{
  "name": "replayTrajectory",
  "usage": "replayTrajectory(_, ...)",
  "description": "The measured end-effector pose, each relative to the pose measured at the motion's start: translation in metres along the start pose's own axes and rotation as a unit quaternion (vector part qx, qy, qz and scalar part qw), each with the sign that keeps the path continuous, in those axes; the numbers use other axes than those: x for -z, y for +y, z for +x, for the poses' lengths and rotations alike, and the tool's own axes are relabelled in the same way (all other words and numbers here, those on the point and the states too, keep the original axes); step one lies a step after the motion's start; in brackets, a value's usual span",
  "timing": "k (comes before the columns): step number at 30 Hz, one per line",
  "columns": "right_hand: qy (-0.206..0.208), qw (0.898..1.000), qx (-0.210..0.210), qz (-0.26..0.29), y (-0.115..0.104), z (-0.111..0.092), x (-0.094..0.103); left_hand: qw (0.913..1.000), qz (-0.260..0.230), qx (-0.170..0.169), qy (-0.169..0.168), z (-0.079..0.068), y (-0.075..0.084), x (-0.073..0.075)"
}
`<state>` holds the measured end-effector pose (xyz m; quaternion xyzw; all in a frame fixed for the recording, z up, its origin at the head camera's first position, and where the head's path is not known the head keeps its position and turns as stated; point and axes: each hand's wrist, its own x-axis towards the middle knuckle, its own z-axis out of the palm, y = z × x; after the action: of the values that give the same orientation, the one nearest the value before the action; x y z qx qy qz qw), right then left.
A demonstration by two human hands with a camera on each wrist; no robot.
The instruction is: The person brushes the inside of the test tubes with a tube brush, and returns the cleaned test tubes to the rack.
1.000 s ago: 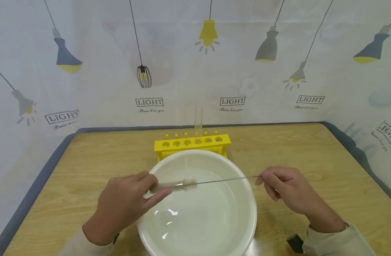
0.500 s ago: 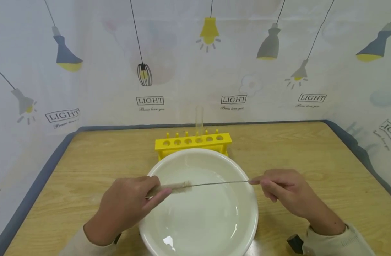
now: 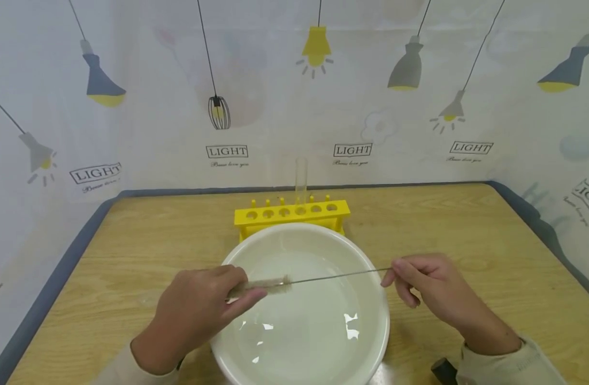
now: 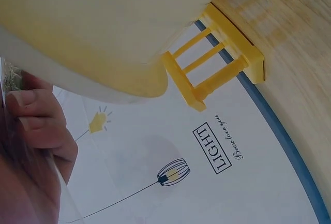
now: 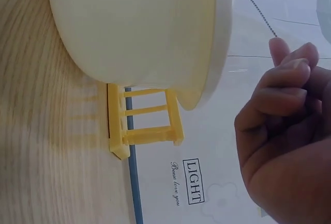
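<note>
Over the basin, my left hand (image 3: 198, 310) grips a clear test tube (image 3: 262, 287), lying nearly level with its mouth to the right. Pale bristles of a test tube brush (image 3: 288, 283) fill the tube and show at its mouth. The brush's twisted wire handle (image 3: 339, 276) runs right to my right hand (image 3: 434, 289), whose thumb and fingertips pinch its end. In the left wrist view, my left fingers (image 4: 41, 115) curl round the tube, with bristles (image 4: 10, 76) inside. The right wrist view shows the wire (image 5: 256, 8) entering my right fingertips (image 5: 297, 61).
A white basin (image 3: 382, 321) holding water stands below both hands. Behind it is a yellow test tube rack (image 3: 241, 218) with one clear tube (image 3: 301, 179) upright in it. The wooden table (image 3: 130, 240) ends at a patterned curtain (image 3: 275, 107).
The right hand moves left, pushing the brush deeper into the tube, then draws back right with the wire. The left hand shifts slightly right, still gripping the tube.
</note>
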<state>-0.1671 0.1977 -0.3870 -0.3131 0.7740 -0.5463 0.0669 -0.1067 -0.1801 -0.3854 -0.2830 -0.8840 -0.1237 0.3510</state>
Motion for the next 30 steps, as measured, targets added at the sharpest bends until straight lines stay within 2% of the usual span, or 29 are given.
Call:
replayTrajectory(3, -0.008, 0.999, -0.036, 0.004, -0.001, 0.001, -0.001, 0.9999, 0.008, -0.003, 0.013, 0.0, -0.001, -0.002)
replayTrajectory(8, -0.032, 0.997, -0.065, 0.024, -0.002, 0.004, -0.002, 0.9992, 0.024, -0.007, 0.032, 0.001, -0.002, -0.003)
replayTrajectory(14, -0.058, 0.992, -0.106, 0.037, -0.003, 0.004, -0.003, 0.999, 0.031, 0.009, 0.029, 0.002, 0.0, 0.0)
replayTrajectory(17, -0.059, 0.991, -0.111, 0.036, -0.004, 0.004, -0.004, 0.9989, 0.032, 0.014, 0.03, 0.002, 0.001, 0.001)
replayTrajectory(20, -0.067, 0.991, -0.106, 0.043, -0.004, 0.004, -0.003, 0.9986, 0.024, 0.016, 0.045, 0.003, 0.003, 0.0)
replayTrajectory(25, -0.102, 0.986, -0.094, 0.09, -0.002, 0.001, 0.0, 0.9969, 0.008, 0.014, 0.076, 0.004, 0.007, 0.0)
replayTrajectory(30, -0.129, 0.979, -0.089, 0.131, -0.002, 0.001, 0.0, 0.9964, -0.009, 0.009, 0.084, 0.004, 0.008, 0.001)
